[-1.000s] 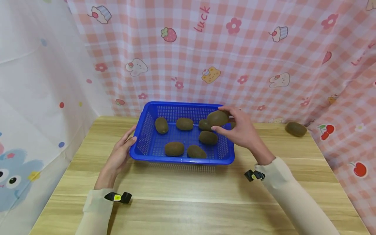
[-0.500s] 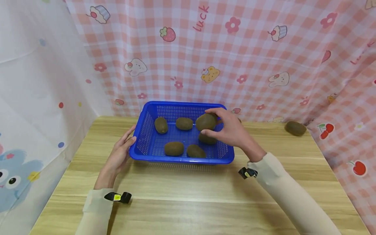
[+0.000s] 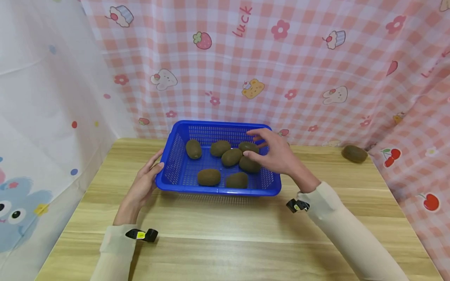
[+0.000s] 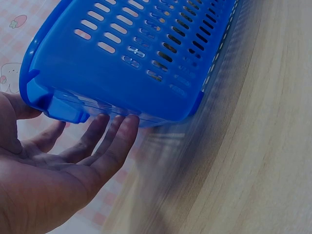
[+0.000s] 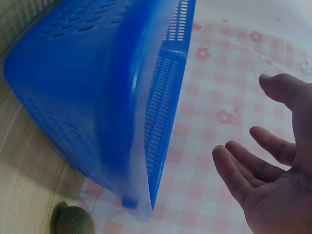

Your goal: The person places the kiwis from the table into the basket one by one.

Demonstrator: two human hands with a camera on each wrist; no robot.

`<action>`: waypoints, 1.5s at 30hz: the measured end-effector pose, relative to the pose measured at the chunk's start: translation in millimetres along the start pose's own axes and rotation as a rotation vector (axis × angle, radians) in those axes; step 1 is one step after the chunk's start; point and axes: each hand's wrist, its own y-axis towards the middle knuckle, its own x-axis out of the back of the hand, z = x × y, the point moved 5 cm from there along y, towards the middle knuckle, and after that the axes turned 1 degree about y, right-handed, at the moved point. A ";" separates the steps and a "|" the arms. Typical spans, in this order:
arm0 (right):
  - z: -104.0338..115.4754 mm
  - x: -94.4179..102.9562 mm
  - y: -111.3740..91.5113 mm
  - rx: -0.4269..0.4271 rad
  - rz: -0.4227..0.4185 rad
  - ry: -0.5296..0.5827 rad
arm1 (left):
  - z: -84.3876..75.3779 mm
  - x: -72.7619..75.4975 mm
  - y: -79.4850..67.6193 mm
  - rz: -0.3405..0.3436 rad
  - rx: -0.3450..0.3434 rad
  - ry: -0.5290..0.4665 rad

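Several brown kiwis lie in a blue perforated basket (image 3: 218,191) on the wooden table. One kiwi (image 3: 231,157) rests near the basket's middle, against its neighbours. My right hand (image 3: 279,156) hovers over the basket's right end, thumb and fingers spread and nothing between them. It partly covers the kiwi (image 3: 249,147) at the back right and the kiwi (image 3: 249,164) below it. At the left end, my left hand (image 3: 142,183) touches the basket from outside. In the left wrist view its extended fingertips press the outer wall, while the rim hides the thumb tip.
Another kiwi (image 3: 354,154) lies on the table at the far right. In the right wrist view, a kiwi (image 5: 74,222) sits on the table outside the basket. A pink checked cloth (image 3: 225,78) hangs close behind the basket, and a white cloth (image 3: 45,97) hangs at left.
My right hand carried a kiwi leftward over the basket and let it go. That kiwi now lies near the middle, left of the fingers. The left hand has stayed at the basket's end.
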 end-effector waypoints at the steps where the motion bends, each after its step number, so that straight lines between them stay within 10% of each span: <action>1: -0.7 1.2 -0.6 -0.002 -0.002 -0.002 | -0.1 0.0 0.1 -0.001 0.000 0.000; 21: -28.1 19.0 -20.5 0.021 -0.094 -0.103 | -0.3 0.0 -0.1 0.003 0.008 0.016; 45: -99.5 65.5 -46.9 -0.195 -0.256 -0.143 | -2.0 -0.4 -2.8 0.000 0.009 0.034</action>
